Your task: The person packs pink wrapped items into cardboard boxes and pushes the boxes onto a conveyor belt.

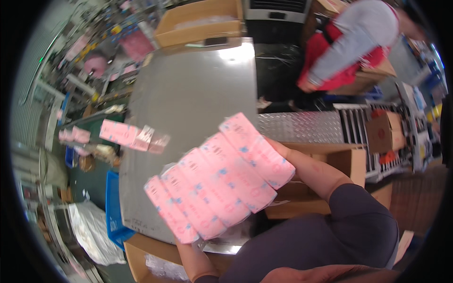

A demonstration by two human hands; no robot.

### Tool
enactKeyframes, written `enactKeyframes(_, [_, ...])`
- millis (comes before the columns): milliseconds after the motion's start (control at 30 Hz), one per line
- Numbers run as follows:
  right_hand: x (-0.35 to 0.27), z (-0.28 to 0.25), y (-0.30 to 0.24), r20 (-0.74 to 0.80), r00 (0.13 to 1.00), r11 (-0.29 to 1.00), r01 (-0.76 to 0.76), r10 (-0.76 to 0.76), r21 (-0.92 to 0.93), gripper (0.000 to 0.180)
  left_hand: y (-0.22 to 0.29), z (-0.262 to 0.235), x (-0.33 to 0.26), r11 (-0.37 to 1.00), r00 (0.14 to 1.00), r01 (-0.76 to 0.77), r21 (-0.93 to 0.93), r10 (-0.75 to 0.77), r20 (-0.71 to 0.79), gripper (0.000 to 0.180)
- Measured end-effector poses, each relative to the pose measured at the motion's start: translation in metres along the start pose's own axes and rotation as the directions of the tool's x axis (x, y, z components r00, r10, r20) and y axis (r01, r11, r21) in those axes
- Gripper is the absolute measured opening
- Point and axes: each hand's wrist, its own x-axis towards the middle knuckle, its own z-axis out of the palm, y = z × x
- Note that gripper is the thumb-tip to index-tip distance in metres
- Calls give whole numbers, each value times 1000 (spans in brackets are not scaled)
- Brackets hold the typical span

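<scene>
A row of several pink soft packs (212, 184) with blue and red print is held tilted above the metal table, pressed side by side. My right hand (277, 147) grips the far right end of the row; its fingers are partly behind the packs. At the near left end, my left hand (185, 246) holds the last pack from below, mostly hidden by it. Left of the table, more pink packs (120, 133) lie in a line, the end one in clear film.
The metal table (193, 94) carries a phone (215, 41) at its far edge. Open cardboard boxes stand at the far end (200, 26), under my right arm (302, 207) and near my left forearm (141, 257). A blue crate (112, 207) is at left. A co-worker (349, 42) bends beside a roller conveyor (354, 125).
</scene>
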Motion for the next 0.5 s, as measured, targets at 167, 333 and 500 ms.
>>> enactKeyframes(167, [-125, 9, -56, 232, 896, 838, 438, -378, -326, 49, 29, 101, -29, 984, 970, 18, 177, -61, 236, 60])
enactKeyframes(333, [-335, 53, -107, 68, 916, 661, 336, -396, -671, 49, -43, 230, -41, 879, 790, 225, 421, -417, 450, 62])
enactKeyframes(500, [-426, 30, -68, 91, 995, -307, 98, 35, -947, 48, -148, 303, -33, 663, 553, 375, 648, -721, 417, 64])
